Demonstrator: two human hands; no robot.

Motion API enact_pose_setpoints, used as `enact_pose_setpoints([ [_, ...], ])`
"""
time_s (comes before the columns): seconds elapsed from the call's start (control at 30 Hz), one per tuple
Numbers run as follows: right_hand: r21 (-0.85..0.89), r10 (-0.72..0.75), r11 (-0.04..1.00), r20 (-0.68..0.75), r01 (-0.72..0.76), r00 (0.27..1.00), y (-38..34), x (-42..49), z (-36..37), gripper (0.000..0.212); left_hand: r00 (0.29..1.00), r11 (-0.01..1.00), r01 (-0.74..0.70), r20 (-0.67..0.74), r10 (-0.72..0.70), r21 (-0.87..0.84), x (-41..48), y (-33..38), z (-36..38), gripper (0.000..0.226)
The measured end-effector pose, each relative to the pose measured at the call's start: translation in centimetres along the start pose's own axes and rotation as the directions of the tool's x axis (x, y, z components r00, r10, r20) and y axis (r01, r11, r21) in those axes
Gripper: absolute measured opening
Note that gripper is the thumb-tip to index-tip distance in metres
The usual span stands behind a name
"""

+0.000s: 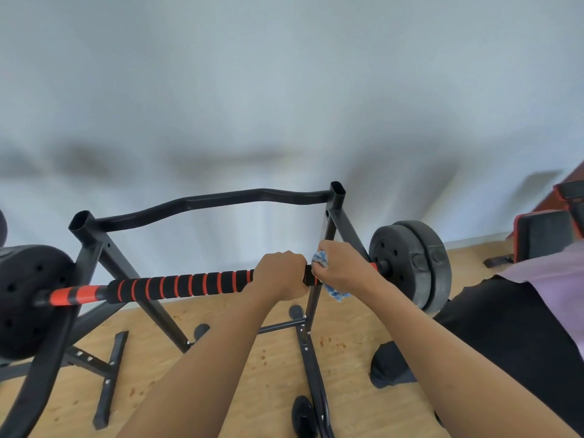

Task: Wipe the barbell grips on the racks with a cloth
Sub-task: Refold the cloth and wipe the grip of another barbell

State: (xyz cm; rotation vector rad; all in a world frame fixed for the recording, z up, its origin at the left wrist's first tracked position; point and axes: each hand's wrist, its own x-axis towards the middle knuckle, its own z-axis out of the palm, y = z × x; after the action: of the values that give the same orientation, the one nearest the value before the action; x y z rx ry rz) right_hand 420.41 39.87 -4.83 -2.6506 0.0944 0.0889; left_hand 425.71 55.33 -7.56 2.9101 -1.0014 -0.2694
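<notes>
Head view looks down on a barbell (pixel 196 287) resting across a black rack (pixel 104 248), its foam grip (pixel 177 287) banded black and red. The left hand (pixel 279 275) is clenched around the grip near its right end, steadying the bar. Just beside it, the right hand (pixel 343 268) clutches a blue-and-white cloth (pixel 320 260) wrapped around the bar's right end, between the left hand and the weight plates (pixel 410 263). Wiping appears to be under way at that end only. The long banded stretch toward the left plates (pixel 28 298) carries no cloth, so most of the grip probably remains to be wiped; whether any part is already clean cannot be told.
</notes>
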Motion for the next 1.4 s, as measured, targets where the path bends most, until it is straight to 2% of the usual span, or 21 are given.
enact_pose_setpoints([
  [0.1, -0.016, 0.014, 1.000, -0.040, -0.015, 0.999, -0.2, -0.2, 0.4, 0.015, 0.977, 0.995, 0.039, -0.211, -0.019, 0.090, -0.7, 0.9, 1.4, 0.014],
  [0.2, -0.044, 0.033, 0.998, -0.075, -0.036, 0.997, -0.5, -0.1, 0.7, 0.012, 0.959, 0.987, 0.090, -0.278, -0.051, 0.130, -1.3, 1.2, 2.7, 0.010],
  [0.3, -0.042, 0.040, 0.998, -0.062, -0.042, 0.997, -0.8, -0.4, 0.7, 0.015, 0.929, 0.988, 0.062, -0.370, -0.005, 0.142, -1.7, 1.2, 4.3, 0.019],
  [0.37, -0.033, 0.030, 0.999, -0.044, -0.031, 0.999, -0.7, -0.9, 0.6, 0.016, 0.956, 0.993, 0.010, -0.292, 0.026, 0.121, -1.8, 1.1, 3.6, 0.020],
  [0.43, -0.027, 0.015, 1.000, -0.025, -0.016, 1.000, -0.7, -1.5, 0.4, 0.016, 0.998, 0.999, -0.039, -0.054, 0.040, 0.008, -1.3, 0.5, 1.6, 0.029],
  [0.5, -0.008, 0.011, 1.000, 0.002, -0.011, 1.000, -0.6, -1.9, 0.3, 0.017, 0.982, 0.992, 0.011, 0.190, 0.014, -0.127, -1.0, 0.2, -0.6, 0.032],
  [0.53, 0.005, 0.013, 1.000, 0.010, -0.013, 1.000, -0.6, -2.1, 0.3, 0.019, 0.971, 0.987, 0.036, 0.241, 0.003, -0.157, -0.8, 0.3, -0.9, 0.029],
  [0.6, 0.013, 0.017, 1.000, 0.005, -0.017, 1.000, -0.4, -2.3, 0.4, 0.026, 0.984, 0.993, 0.043, 0.179, -0.023, -0.108, -1.0, 0.7, -0.5, 0.020],
  [0.7, -0.006, 0.033, 0.999, -0.019, -0.034, 0.999, -0.5, -2.6, 0.7, 0.025, 0.996, 0.998, 0.049, -0.076, -0.045, 0.043, -2.0, 1.4, 1.2, 0.013],
  [0.77, -0.023, 0.033, 0.999, -0.048, -0.034, 0.998, -0.8, -2.7, 0.9, 0.029, 0.982, 0.997, 0.055, -0.186, -0.042, 0.063, -2.5, 1.5, 2.1, 0.012],
  [0.87, -0.043, 0.036, 0.998, -0.084, -0.040, 0.996, -1.0, -3.0, 0.9, 0.029, 0.960, 0.990, 0.082, -0.275, -0.047, 0.115, -3.3, 2.0, 3.1, 0.010],
  [0.97, -0.058, 0.041, 0.997, -0.087, -0.047, 0.995, -1.1, -3.3, 1.0, 0.028, 0.913, 0.988, 0.078, -0.408, -0.018, 0.132, -4.1, 2.5, 3.8, 0.019],
  [1.03, -0.050, 0.043, 0.998, -0.073, -0.047, 0.996, -1.1, -3.5, 0.8, 0.024, 0.946, 0.994, 0.030, -0.325, 0.007, 0.108, -4.4, 2.6, 3.3, 0.016],
  [1.13, -0.037, 0.045, 0.998, -0.012, -0.045, 0.999, -1.0, -3.7, 0.4, 0.015, 0.998, 0.997, -0.054, -0.044, 0.052, -0.055, -3.6, 1.5, 1.2, 0.033],
  [1.2, -0.042, 0.038, 0.998, 0.012, -0.038, 0.999, -1.0, -3.9, 0.3, 0.014, 0.990, 0.994, -0.033, 0.130, 0.047, -0.104, -3.1, 0.8, 0.0, 0.036],
  [1.27, -0.044, 0.036, 0.998, 0.012, -0.036, 0.999, -1.0, -3.9, 0.3, 0.013, 0.991, 0.998, -0.023, 0.128, 0.031, -0.065, -3.1, 0.7, 0.2, 0.028],
  [1.4, -0.038, 0.024, 0.999, -0.019, -0.024, 1.000, -1.0, -4.1, 0.6, 0.014, 0.992, 1.000, 0.010, -0.129, -0.008, 0.016, -4.1, 1.4, 1.7, 0.018],
])
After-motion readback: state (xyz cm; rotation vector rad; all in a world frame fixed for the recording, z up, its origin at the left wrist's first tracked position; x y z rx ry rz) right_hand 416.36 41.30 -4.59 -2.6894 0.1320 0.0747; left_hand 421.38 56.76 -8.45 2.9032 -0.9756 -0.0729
